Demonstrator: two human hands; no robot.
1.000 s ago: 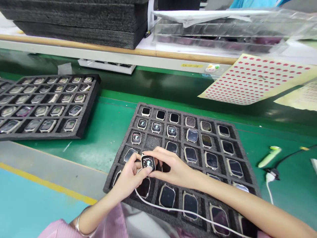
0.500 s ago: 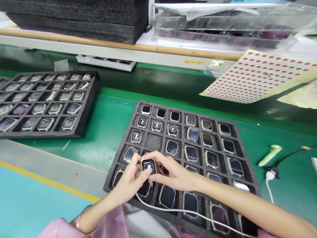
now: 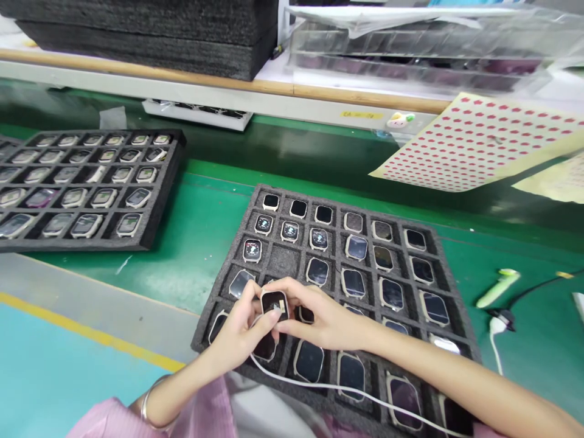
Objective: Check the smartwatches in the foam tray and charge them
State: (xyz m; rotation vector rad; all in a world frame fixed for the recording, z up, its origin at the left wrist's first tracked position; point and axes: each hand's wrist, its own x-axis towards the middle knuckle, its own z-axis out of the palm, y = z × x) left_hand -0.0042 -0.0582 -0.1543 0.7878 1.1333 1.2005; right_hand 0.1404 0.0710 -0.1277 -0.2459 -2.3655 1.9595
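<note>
A square smartwatch (image 3: 272,299) without a strap is held between both hands over a dark grey foam tray (image 3: 279,260). My left hand (image 3: 244,325) is closed round its left side, with the thumb on the lower part of the screen. On the other side my right hand (image 3: 314,316) grips the case with thumb and fingers. Below the hands a white cable (image 3: 319,384) runs off to the right; its end near the watch is hidden. Several watches lie in the tray's compartments, some with lit dials, like one watch (image 3: 252,250) at the left.
Another foam tray (image 3: 155,219) of watches stands at the left. On the right lie a green-and-white pen-like tool (image 3: 498,288) and a white plug (image 3: 496,324) on a cable. A sheet with red marks (image 3: 479,140) hangs from the shelf (image 3: 319,100). Black foam (image 3: 137,36) is stacked above.
The held watch's screen has changed from a lit dial to a darker picture with a small pale patch. Both hands keep their hold and have hardly moved.
</note>
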